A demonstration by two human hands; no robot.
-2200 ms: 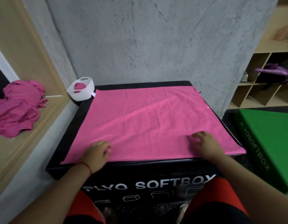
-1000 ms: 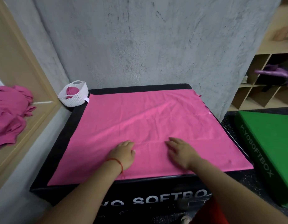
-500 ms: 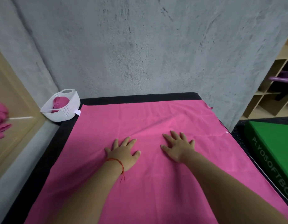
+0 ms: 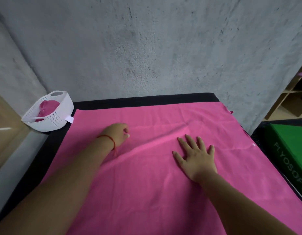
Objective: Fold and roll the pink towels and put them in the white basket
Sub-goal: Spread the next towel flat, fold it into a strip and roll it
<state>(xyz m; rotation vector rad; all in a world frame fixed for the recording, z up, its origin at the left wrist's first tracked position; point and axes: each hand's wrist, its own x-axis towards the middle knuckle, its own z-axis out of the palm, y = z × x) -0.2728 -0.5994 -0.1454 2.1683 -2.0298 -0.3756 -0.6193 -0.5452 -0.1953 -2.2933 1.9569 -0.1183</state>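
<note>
A large pink towel (image 4: 163, 184) lies spread over the black soft box (image 4: 146, 99). My right hand (image 4: 196, 156) presses flat on it right of the middle, fingers straight and spread. My left hand (image 4: 117, 133) rests on the towel further back and to the left. Its fingers are curled, and I cannot see whether they pinch any cloth. A raised crease runs diagonally between the two hands. The white basket (image 4: 62, 106) stands at the box's far left corner with a rolled pink towel (image 4: 48, 106) inside.
A grey concrete wall rises right behind the box. A green soft box (image 4: 291, 150) sits on the floor to the right, with wooden shelves (image 4: 289, 99) behind it. A wooden ledge (image 4: 4, 119) runs along the left.
My left hand slid back and to the left and its fingers curled. My right hand moved slightly right and stayed flat. A diagonal crease has formed between them.
</note>
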